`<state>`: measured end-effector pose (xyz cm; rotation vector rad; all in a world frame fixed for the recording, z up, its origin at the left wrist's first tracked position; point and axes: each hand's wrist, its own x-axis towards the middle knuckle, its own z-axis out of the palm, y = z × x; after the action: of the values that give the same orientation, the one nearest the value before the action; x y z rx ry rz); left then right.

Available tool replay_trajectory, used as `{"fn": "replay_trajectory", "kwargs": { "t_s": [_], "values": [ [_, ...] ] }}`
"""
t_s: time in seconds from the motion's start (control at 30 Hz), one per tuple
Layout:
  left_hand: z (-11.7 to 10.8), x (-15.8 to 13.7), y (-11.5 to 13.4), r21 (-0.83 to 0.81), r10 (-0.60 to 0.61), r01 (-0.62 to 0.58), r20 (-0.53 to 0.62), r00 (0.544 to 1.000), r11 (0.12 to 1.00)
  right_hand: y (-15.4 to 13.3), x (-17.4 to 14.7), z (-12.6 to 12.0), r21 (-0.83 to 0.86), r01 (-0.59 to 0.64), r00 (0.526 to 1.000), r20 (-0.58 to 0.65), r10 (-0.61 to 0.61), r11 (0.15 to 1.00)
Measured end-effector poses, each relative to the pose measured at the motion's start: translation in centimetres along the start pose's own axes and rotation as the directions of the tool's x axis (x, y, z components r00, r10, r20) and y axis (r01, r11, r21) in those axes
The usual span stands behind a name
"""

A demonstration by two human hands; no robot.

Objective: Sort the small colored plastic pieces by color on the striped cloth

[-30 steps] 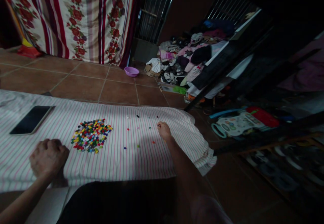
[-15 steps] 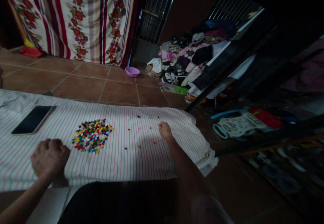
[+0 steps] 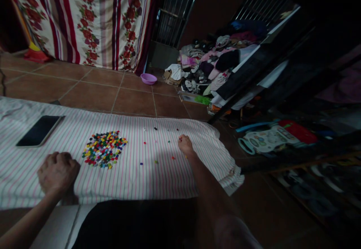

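Many tiny coloured cube-like pieces [image 3: 103,149] lie heaped on a striped cloth [image 3: 124,185]. To their right, single pieces are spaced out in loose rows, among them a red piece [image 3: 144,142], a blue piece [image 3: 141,163], a lime piece [image 3: 156,162] and an orange piece [image 3: 173,157]. My right hand [image 3: 185,144] is low over the cloth at the right end of the middle row, fingertips pinched around a small dark reddish piece, barely visible. Left of the heap, my left hand [image 3: 58,171] rests on the cloth with its fingers curled in.
A dark-screened phone [image 3: 38,130] lies on the cloth behind my left hand. Beyond, on the tiled floor, are a purple basin [image 3: 148,79] and a pile of clothes [image 3: 214,59]. A toy panel [image 3: 267,138] and a dark slanted frame stand to the right.
The view has shifted slightly. My right hand stays at the same spot by the middle row, its fingers still pinched. My left hand has not visibly moved on the cloth.
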<state>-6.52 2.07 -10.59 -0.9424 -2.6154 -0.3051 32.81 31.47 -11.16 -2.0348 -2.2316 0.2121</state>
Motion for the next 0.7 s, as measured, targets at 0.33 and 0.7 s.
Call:
{"fn": "replay_trajectory", "kwargs": {
  "t_s": [0.33,0.7],
  "values": [
    [0.5,-0.2,-0.2,-0.014,0.015,-0.016,-0.029,0.999,1.000,0.3,-2.5,-0.4,0.191,0.073,0.969,-0.247,-0.024,0.979],
    [0.1,-0.5,-0.6,-0.144,0.003,-0.002,0.008,1.000,0.990,-5.7,-17.5,3.2,0.448,0.484,0.856,-0.421,-0.300,0.751]
  ]
}}
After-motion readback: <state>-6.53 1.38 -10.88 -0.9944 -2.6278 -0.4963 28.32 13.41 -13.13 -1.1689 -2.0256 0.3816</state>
